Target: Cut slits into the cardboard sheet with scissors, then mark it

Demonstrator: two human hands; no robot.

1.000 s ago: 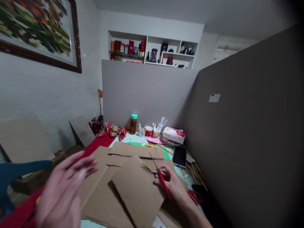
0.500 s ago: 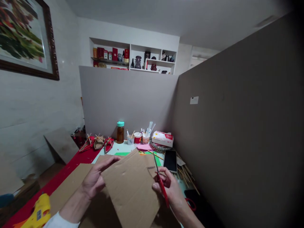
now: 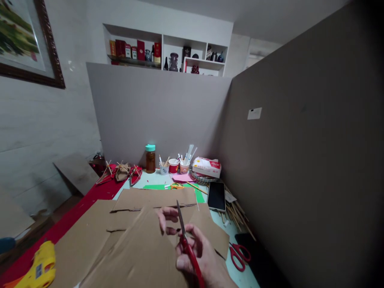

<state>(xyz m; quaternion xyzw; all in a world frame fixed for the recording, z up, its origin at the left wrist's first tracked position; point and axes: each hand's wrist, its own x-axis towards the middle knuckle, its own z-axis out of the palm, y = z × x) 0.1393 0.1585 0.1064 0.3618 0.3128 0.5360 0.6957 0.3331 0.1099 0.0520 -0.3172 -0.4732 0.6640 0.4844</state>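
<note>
A tilted, motion-smeared piece of cardboard (image 3: 135, 250) is raised in front of me. My left hand (image 3: 168, 219) grips it from behind; only its fingers show past the right edge, the palm and thumb being hidden. In my right hand (image 3: 198, 254) are red-handled scissors (image 3: 188, 250), seen nearly edge-on, with the blades together and pointing up and away. Their tip stands close to the left fingers. Underneath lies a cardboard sheet (image 3: 156, 196) with dark slits, and another cardboard piece (image 3: 210, 224) sits beyond the right hand.
A yellow glue gun (image 3: 43, 266) lies at the near left. Red-handled scissors (image 3: 238, 256), a phone (image 3: 216, 196) and wooden sticks (image 3: 237, 214) are at right. Along the back stand a bottle (image 3: 150, 160), several paper cups and a tissue pack (image 3: 207, 166). Grey partitions (image 3: 162, 108) enclose the table.
The cardboard has swung down and left, and my left hand has gone from its left side to behind its right edge. The scissors have moved left and lower. The view has tilted downward.
</note>
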